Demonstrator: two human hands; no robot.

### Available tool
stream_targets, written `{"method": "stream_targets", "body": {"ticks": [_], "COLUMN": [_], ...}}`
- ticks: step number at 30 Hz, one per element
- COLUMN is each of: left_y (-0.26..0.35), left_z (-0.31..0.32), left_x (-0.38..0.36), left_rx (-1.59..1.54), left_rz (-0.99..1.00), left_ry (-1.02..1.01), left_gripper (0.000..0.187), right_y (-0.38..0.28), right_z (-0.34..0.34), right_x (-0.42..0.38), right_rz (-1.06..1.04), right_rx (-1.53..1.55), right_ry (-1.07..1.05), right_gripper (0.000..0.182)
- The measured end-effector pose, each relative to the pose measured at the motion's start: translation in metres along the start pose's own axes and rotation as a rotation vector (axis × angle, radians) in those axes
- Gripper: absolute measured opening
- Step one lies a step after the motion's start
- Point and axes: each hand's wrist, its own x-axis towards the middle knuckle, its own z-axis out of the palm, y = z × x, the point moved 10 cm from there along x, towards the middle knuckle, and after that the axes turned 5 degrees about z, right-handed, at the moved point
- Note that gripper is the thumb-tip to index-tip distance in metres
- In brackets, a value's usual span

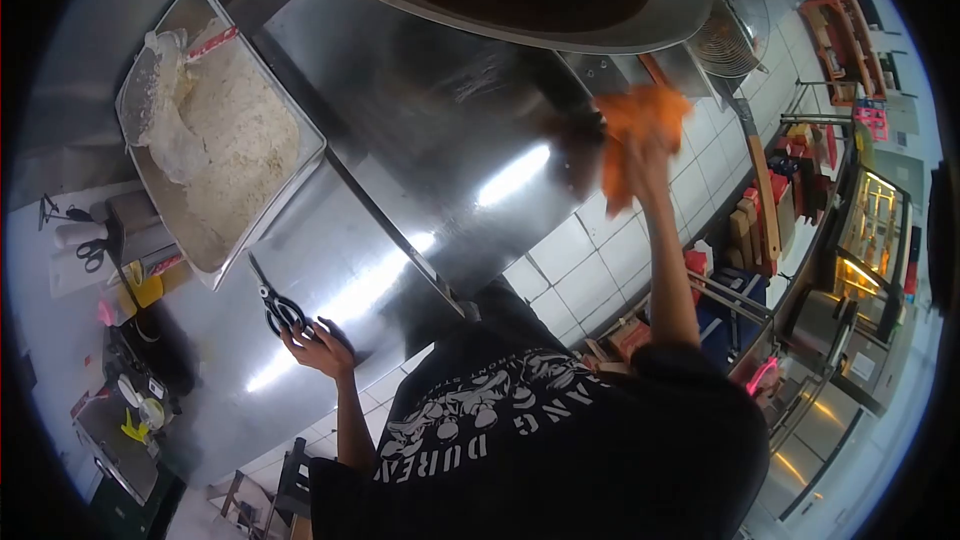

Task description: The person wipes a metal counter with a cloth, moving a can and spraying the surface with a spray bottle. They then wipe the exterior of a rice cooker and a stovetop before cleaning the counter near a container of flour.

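Note:
My left hand (318,350) is at the handles of a pair of black-handled scissors (266,292), its fingers closed about the loops. The blades point up towards a metal tray (309,156) of white flour (245,135), over the steel worktop (350,290). A clear plastic bag or scoop (172,135) lies in the flour. On the other side, my right hand (650,152) grips a bright orange cloth (640,115), out over the edge of the steel surface. Motion blurs the cloth and the fingers.
A large pan (560,38) with dark contents hangs into the top of the view. Beside it are a wire strainer (728,45) and a long wooden handle (762,180). Shelves with boxes stand at the right, above a white tiled floor (570,270). More scissors (92,254) lie far left.

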Motion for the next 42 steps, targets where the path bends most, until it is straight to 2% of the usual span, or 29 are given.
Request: {"method": "stream_targets", "body": {"ticks": [1, 3, 5, 6, 8, 9, 11, 12, 13, 14, 16, 17, 19, 20, 22, 24, 25, 28, 30, 33, 34, 36, 37, 38, 40, 42], "left_y": [-0.002, -0.003, -0.002, 0.0, 0.005, 0.005, 0.004, 0.004, 0.004, 0.006, 0.005, 0.002, 0.0, 0.002, 0.002, 0.003, 0.0, -0.011, -0.007, 0.0, -0.001, -0.005, -0.006, -0.007, -0.004, -0.01], "left_z": [0.001, 0.002, 0.005, 0.001, 0.003, 0.003, 0.0, 0.0, -0.001, -0.001, -0.003, 0.001, 0.001, 0.003, 0.002, 0.002, 0.004, 0.004, 0.007, 0.001, 0.001, 0.005, 0.005, 0.003, 0.003, 0.002], "left_x": [0.0, -0.001, -0.002, -0.004, 0.003, 0.003, 0.001, 0.001, 0.001, 0.002, 0.004, 0.003, 0.0, -0.001, 0.0, 0.0, 0.001, -0.002, 0.001, -0.001, -0.001, -0.002, -0.002, -0.002, -0.004, -0.008], "left_rx": [0.024, 0.047, 0.076, 0.067, 0.044, 0.046, 0.059, 0.05, 0.026, 0.003, 0.04, 0.056, 0.085, 0.092, 0.041, 0.08, 0.039, 0.013, 0.034, 0.031, 0.032, 0.066, 0.05, 0.054, 0.078, 0.064], "left_rz": [-0.01, 0.008, 0.032, 0.033, 0.048, 0.053, 0.074, 0.065, 0.036, 0.013, 0.004, 0.004, 0.028, 0.041, 0.044, 0.025, 0.021, 0.007, 0.012, 0.043, 0.054, 0.033, 0.044, 0.042, 0.028, 0.003], "left_ry": [-0.006, 0.006, -0.009, -0.002, 0.018, 0.019, 0.032, 0.035, 0.03, 0.027, 0.024, 0.019, 0.014, -0.006, 0.011, 0.01, 0.006, 0.001, -0.001, -0.001, 0.002, -0.007, 0.003, 0.006, 0.005, -0.014], "left_gripper": [0.048, 0.046, 0.044, 0.045, 0.046, 0.047, 0.05, 0.05, 0.05, 0.051, 0.049, 0.049, 0.047, 0.047, 0.045, 0.045, 0.045, 0.046, 0.046, 0.047, 0.047, 0.047, 0.048, 0.048, 0.049, 0.046], "right_y": [-0.041, -0.104, -0.131, -0.125, -0.128, -0.102, -0.034, -0.017, -0.012, -0.015, -0.008, -0.042, -0.106, -0.124, -0.139, -0.143, -0.132, -0.087, -0.016, -0.048, -0.049, -0.077, -0.055, -0.045, -0.062, -0.061], "right_z": [0.026, 0.033, 0.053, 0.057, 0.048, 0.042, 0.037, 0.018, 0.003, 0.0, 0.017, 0.018, 0.05, 0.07, 0.09, 0.064, 0.051, 0.012, 0.022, 0.074, 0.07, 0.028, 0.028, 0.023, 0.004, 0.069], "right_x": [0.02, 0.052, 0.089, 0.087, 0.091, 0.069, 0.021, 0.0, -0.01, -0.002, 0.013, 0.025, 0.051, 0.078, 0.088, 0.09, 0.059, 0.027, 0.056, 0.059, 0.042, -0.02, -0.021, -0.011, 0.019, 0.032], "right_rz": [-0.25, -0.472, -0.535, -0.516, -0.572, -0.437, -0.386, -0.323, -0.261, -0.27, -0.087, -0.265, -0.752, -0.673, -0.579, -0.511, -0.534, -0.585, 0.011, -0.322, -0.313, -0.558, -0.481, -0.331, -0.315, -0.372], "right_rx": [-0.137, -0.135, -0.028, -0.034, -0.038, -0.104, -0.218, -0.094, 0.028, 0.021, 0.001, -0.053, -0.297, -0.301, -0.298, 0.015, -0.146, -0.054, 0.13, -0.443, -0.438, -0.213, -0.298, -0.155, -0.033, -0.304], "right_ry": [-0.163, 0.094, -0.109, -0.131, -0.038, -0.082, -0.089, -0.13, -0.173, -0.167, -0.259, -0.039, 0.176, 0.017, -0.145, 0.029, 0.103, 0.109, -0.071, -0.006, -0.003, 0.138, 0.134, -0.062, 0.187, 0.036], "right_gripper": [0.042, 0.04, 0.039, 0.039, 0.039, 0.042, 0.045, 0.046, 0.048, 0.048, 0.048, 0.041, 0.033, 0.03, 0.027, 0.031, 0.035, 0.04, 0.039, 0.041, 0.041, 0.043, 0.048, 0.048, 0.037, 0.024]}}
